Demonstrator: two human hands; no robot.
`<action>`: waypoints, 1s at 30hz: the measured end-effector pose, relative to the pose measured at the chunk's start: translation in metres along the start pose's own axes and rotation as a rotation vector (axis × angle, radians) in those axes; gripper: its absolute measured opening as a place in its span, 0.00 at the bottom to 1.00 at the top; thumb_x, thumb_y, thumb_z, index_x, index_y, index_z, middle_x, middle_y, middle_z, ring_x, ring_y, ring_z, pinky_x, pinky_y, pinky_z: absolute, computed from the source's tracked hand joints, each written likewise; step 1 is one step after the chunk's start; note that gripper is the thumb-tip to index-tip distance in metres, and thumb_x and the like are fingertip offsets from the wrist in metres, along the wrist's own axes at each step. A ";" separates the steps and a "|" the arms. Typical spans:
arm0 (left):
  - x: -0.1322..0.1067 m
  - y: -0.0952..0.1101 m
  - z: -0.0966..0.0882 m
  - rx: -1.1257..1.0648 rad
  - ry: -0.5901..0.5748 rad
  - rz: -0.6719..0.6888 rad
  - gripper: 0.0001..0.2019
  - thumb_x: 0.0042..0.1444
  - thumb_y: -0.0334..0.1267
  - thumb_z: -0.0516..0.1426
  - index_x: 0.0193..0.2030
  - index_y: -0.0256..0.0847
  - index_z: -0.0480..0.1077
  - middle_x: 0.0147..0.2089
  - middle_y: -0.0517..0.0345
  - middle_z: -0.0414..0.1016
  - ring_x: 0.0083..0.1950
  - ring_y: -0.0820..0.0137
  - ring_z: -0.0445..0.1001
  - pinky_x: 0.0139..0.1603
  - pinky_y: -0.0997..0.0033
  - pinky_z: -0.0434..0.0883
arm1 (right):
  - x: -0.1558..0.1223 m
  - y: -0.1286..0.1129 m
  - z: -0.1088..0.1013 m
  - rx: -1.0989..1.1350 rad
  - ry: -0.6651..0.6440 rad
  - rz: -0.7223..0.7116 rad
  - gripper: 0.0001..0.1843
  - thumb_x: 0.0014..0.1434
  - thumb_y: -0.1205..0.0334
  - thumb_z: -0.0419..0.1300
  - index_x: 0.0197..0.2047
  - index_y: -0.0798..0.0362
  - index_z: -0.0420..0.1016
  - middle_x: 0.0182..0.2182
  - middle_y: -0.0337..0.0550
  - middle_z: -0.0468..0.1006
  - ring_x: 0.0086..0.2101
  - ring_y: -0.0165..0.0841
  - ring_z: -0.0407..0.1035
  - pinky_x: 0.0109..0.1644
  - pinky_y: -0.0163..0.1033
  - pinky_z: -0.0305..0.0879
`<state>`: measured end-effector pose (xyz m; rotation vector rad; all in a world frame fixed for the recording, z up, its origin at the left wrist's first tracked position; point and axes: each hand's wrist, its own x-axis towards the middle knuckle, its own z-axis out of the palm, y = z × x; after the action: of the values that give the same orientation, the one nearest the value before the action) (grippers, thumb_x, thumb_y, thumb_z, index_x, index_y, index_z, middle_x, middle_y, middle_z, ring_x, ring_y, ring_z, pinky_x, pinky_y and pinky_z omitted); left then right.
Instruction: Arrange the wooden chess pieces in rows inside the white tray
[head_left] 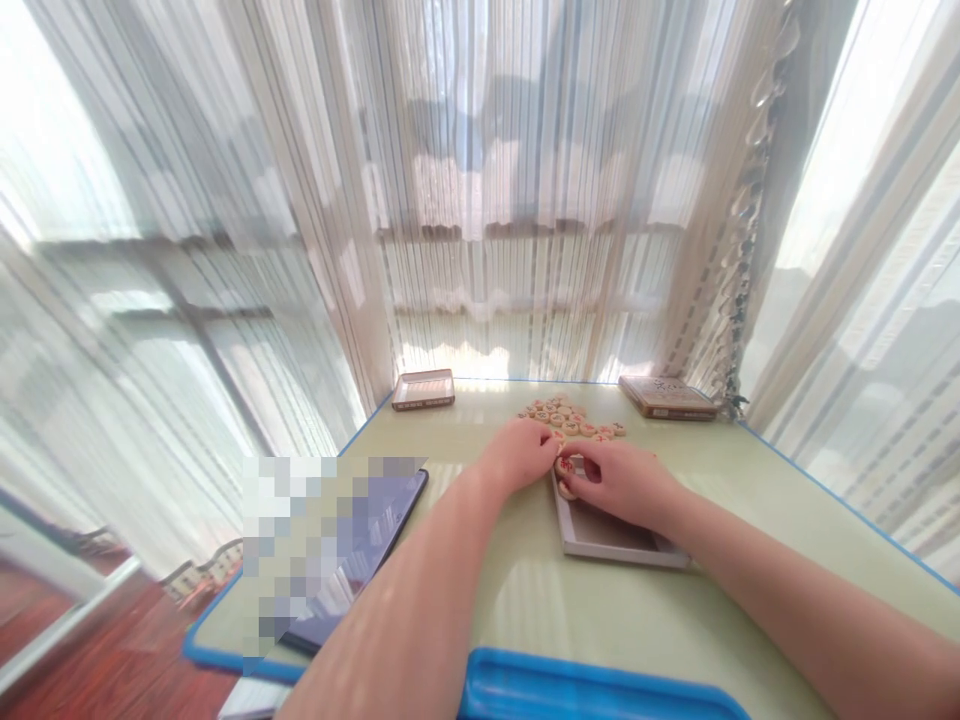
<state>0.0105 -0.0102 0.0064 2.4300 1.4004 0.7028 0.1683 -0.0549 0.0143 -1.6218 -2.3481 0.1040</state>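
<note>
At 1 o'clock from nearer left hand [527, 450] (curled, hold unclear), discs [571, 425] are heaped; red-marked disc [565, 467] is pinched by right hand [622, 477].

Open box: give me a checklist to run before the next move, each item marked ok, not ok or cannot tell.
1. Box flat on the table: ok.
2. Right hand on a piece: ok, thumb and forefinger are around one with a red mark, at the box's left side.
3. Left hand's hold: cannot tell, fingertips hidden.
4. Whole inside of the box in sight: not ok, the right hand covers part.
5. Pile within the table's edges: ok, just beyond the box.
6. Tablet apart from the box: ok, off to the left.
</note>
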 end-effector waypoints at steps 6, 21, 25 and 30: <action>0.000 -0.001 0.001 -0.001 0.001 0.021 0.16 0.53 0.38 0.46 0.22 0.38 0.70 0.22 0.59 0.68 0.24 0.74 0.60 0.25 0.73 0.54 | 0.000 0.001 -0.001 0.006 -0.009 -0.003 0.14 0.53 0.55 0.51 0.42 0.43 0.71 0.24 0.36 0.74 0.26 0.31 0.65 0.24 0.33 0.47; 0.000 -0.007 0.006 -0.073 -0.009 0.027 0.13 0.49 0.39 0.48 0.17 0.38 0.62 0.17 0.64 0.57 0.22 0.76 0.54 0.23 0.73 0.51 | -0.005 0.006 -0.008 -0.069 0.018 -0.046 0.10 0.53 0.55 0.51 0.30 0.48 0.71 0.24 0.37 0.74 0.25 0.30 0.63 0.25 0.34 0.46; -0.001 -0.005 0.005 -0.075 -0.014 0.022 0.14 0.48 0.40 0.49 0.15 0.38 0.57 0.17 0.64 0.51 0.22 0.77 0.51 0.22 0.73 0.49 | -0.006 0.008 -0.013 -0.147 -0.034 -0.048 0.12 0.52 0.58 0.51 0.22 0.50 0.70 0.19 0.38 0.72 0.22 0.29 0.60 0.24 0.34 0.44; -0.001 -0.005 0.006 -0.083 -0.023 0.020 0.15 0.48 0.40 0.48 0.15 0.38 0.53 0.17 0.65 0.49 0.21 0.77 0.50 0.22 0.73 0.48 | -0.007 0.006 -0.012 -0.156 -0.084 -0.124 0.13 0.52 0.60 0.50 0.24 0.47 0.74 0.19 0.37 0.73 0.21 0.29 0.59 0.24 0.34 0.44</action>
<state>0.0091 -0.0085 -0.0009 2.3843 1.3132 0.7205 0.1796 -0.0606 0.0234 -1.5619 -2.5724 -0.0379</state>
